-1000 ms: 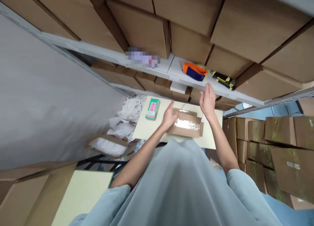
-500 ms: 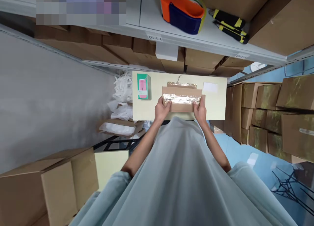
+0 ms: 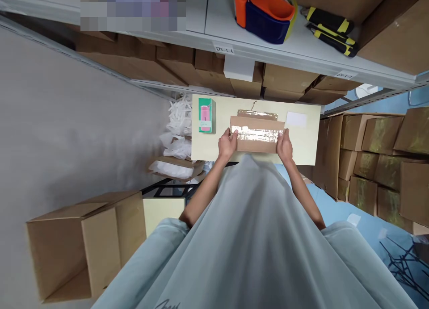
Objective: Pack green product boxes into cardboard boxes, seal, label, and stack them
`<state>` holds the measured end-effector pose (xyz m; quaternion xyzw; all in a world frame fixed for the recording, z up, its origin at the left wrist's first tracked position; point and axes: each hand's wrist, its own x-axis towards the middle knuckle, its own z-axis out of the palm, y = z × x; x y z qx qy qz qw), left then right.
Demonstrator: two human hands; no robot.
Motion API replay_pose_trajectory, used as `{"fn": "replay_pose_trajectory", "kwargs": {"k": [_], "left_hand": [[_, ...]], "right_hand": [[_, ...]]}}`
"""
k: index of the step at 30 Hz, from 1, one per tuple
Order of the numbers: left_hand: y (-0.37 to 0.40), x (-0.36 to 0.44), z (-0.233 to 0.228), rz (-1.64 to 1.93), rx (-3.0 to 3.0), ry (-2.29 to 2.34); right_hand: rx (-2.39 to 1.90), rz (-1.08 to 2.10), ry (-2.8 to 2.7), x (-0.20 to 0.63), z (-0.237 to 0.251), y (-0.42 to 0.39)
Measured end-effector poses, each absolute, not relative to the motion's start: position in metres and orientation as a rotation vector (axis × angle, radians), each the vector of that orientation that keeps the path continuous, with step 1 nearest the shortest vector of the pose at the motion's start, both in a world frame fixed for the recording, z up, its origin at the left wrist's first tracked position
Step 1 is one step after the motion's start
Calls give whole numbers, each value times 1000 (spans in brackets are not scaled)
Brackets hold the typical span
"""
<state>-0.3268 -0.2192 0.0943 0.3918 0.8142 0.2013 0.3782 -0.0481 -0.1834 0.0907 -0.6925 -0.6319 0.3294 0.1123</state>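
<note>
A brown cardboard box [image 3: 257, 146] with shiny clear tape along its face is held between both hands over the pale table [image 3: 306, 144]. My left hand [image 3: 228, 144] grips its left end, thumb on the taped face. At the other end, my right hand [image 3: 284, 147] is closed on the box in the same way. Just behind it shows a second taped cardboard piece [image 3: 257, 114]; whether it is part of the same box I cannot tell. A green box with a pink picture [image 3: 205, 115] stands at the table's left, and a white paper [image 3: 296, 119] lies at the right.
On the shelf above are an orange and blue tape dispenser [image 3: 263, 16] and black-yellow utility knives [image 3: 331, 34]. Stacked cartons [image 3: 365, 166] stand on the right. An open carton [image 3: 100, 251] is at lower left, with white packing material [image 3: 181, 121] beside the table.
The view has shifted, so the scene sits farther right. Both hands still hold the box; my right hand has moved outward to its right end and the thumbs lie nearer the edges.
</note>
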Motion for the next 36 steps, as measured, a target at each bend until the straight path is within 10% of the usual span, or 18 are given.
{"fn": "replay_pose_trajectory", "kwargs": {"k": [21,36], "left_hand": [[-267,-403,144,884,1038,1791],[-254,-394,35,816,574,1811]], "right_hand": [[-1744,1119,-1568,-57,176,-201],[-1834,1386,-1397,-30,60,-176]]}}
